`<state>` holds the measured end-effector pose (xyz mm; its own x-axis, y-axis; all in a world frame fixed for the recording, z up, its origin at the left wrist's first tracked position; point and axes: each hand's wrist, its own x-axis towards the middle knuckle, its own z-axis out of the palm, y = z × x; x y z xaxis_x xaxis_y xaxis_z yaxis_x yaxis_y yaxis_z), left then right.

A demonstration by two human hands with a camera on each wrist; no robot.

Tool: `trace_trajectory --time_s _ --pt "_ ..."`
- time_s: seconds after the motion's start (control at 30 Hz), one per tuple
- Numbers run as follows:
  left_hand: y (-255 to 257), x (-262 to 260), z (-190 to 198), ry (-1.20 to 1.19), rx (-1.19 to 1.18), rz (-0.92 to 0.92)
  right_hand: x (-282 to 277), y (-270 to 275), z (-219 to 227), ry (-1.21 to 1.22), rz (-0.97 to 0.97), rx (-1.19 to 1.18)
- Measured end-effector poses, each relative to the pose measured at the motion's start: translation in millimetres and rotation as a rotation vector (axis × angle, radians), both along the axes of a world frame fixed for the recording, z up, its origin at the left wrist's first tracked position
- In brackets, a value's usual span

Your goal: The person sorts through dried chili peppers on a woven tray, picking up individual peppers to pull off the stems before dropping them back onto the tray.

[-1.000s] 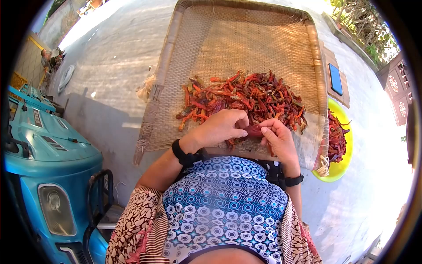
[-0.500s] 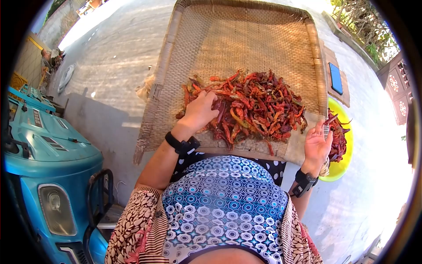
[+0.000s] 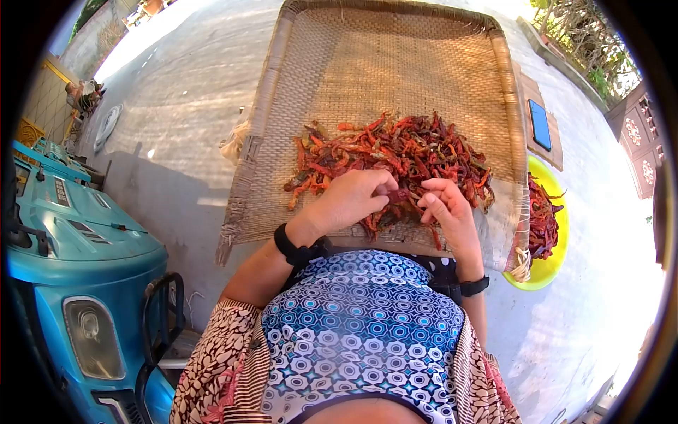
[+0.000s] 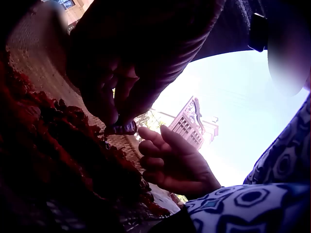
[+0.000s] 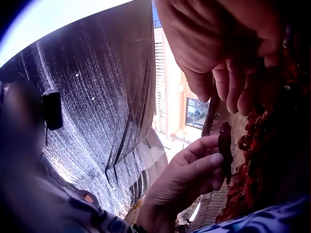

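Observation:
Over the near edge of a heap of dried red peppers (image 3: 424,152), the left hand (image 3: 345,201) pinches a dark red pepper (image 3: 400,197) between thumb and fingers. In the left wrist view the same pepper (image 4: 124,128) sticks out from the fingertips. The right hand (image 3: 452,218) is just to its right, fingers loosely bent and holding nothing. From the right wrist view, the pepper (image 5: 224,148) stands upright in the left hand (image 5: 182,177), apart from the right hand's fingers (image 5: 235,90).
The heap lies on a large woven tray (image 3: 395,63). Right of the tray are a yellow basin (image 3: 557,260) of red peppers and a blue-screened phone (image 3: 539,126) on a board. A blue vehicle (image 3: 92,247) stands at the left.
The left hand has come from the heap's left side to its near edge with a pepper. From beside the yellow basin, the right hand has moved left, close to the left hand.

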<state>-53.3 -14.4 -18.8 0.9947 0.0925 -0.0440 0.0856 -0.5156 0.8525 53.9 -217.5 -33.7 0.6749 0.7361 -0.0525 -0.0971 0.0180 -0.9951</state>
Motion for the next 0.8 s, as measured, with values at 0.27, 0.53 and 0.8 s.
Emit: trace_trajectory --time_s 0.27,0.53,0.8 --pt "-8.3 1.8 -8.1 -0.07 -0.298 -0.007 -5.9 1.9 -2.5 0.045 0.051 -0.02" --pt "-12.1 0.3 2.6 0.023 -0.277 -0.055 -9.3 6.5 -7.4 0.026 0.08 -0.052" --pt "15.5 -0.3 -10.0 -0.054 0.264 0.248 17.7 -22.0 -15.9 0.054 -0.352 0.08"
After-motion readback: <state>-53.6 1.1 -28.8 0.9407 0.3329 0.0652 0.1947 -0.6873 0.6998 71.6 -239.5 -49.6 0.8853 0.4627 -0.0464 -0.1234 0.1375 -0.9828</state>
